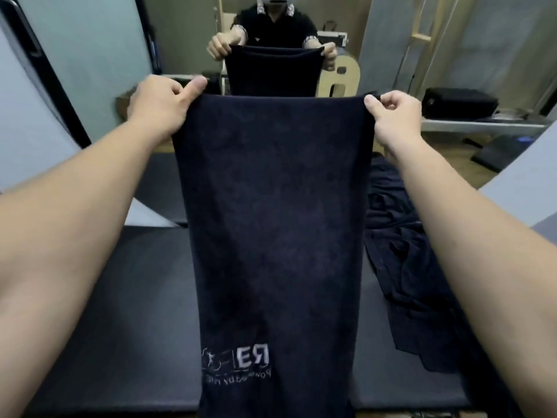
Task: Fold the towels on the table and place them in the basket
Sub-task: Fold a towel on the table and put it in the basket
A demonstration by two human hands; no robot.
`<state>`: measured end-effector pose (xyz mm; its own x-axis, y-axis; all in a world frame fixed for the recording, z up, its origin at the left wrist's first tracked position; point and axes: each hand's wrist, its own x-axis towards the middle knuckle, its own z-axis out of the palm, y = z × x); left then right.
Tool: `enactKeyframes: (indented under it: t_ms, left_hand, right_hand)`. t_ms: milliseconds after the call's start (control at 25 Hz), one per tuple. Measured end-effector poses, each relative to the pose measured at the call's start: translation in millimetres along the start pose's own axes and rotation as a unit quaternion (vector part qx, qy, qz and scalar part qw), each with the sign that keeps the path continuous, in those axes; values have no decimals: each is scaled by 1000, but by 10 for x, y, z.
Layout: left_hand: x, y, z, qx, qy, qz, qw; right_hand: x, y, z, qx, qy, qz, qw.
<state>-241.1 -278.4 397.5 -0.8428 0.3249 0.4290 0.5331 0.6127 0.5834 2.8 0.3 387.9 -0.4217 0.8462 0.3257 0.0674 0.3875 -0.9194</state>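
A dark navy towel (275, 224) hangs stretched in front of me, with pale mirrored lettering near its lower end. My left hand (164, 102) pinches its top left corner and my right hand (391, 114) pinches its top right corner, both held up at about the same height. The towel's lower part drapes over the dark padded table (120, 327). More dark towels (413, 260) lie crumpled on the table to the right. No basket is in view.
A mirror ahead shows a person (272, 28) holding up the same towel. A black case (458, 102) sits on a low shelf at the right. Pale curved panels stand at both sides.
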Motion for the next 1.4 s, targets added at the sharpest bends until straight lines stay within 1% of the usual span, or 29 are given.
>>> enactKeyframes:
  t_ms: [160, 280, 480, 680, 840, 920, 1000, 1080, 1160, 1280, 1320, 1400]
  left_hand:
    - [479, -620, 936, 42, -68, -8, 997]
    - [552, -995, 1495, 64, -102, -17, 993]
    - [85, -1675, 2305, 85, -213, -48, 972]
    - [-569, -2110, 2683, 77, -301, -42, 950]
    - [-1018, -2258, 2813, 103, -352, -45, 929]
    - [-1222, -2319, 2852, 124, -381, -30, 916]
    - [-1429, -2388, 2888, 151, -425, -10, 892]
    - [-1609, -2478, 2919, 175, -471, -2, 865]
    - [-1732, -2578, 2958, 187, -495, -12, 849]
    - [-1807, -2669, 3002, 174, -487, -26, 856]
    - [-1793, -2674, 3018, 155, -478, -32, 864]
    - [-1664, -2677, 3038, 94, -436, -64, 893]
  right_hand:
    - [384, 848, 712, -18, -2, 59, 998]
    - [441, 1419, 1071, -35, -24, 109, 993]
    - [187, 2437, 1324, -60, -109, 217, 968]
    - [-260, 3159, 1248, -36, -167, 294, 940]
    - [-565, 3462, 1150, -63, -209, 332, 918]
    - [-718, 3597, 1097, -86, -259, 343, 899]
    - [-901, 3748, 1022, -120, -305, 356, 875]
    - [-1059, 3868, 945, -143, -321, 382, 855]
    - [-1153, 3916, 907, -166, -329, 396, 841]
    - [-1174, 3929, 947, -187, -340, 386, 837]
    - [-1150, 3931, 970, -184, -339, 385, 838]
    - [-1033, 3907, 1043, -155, -320, 387, 851]
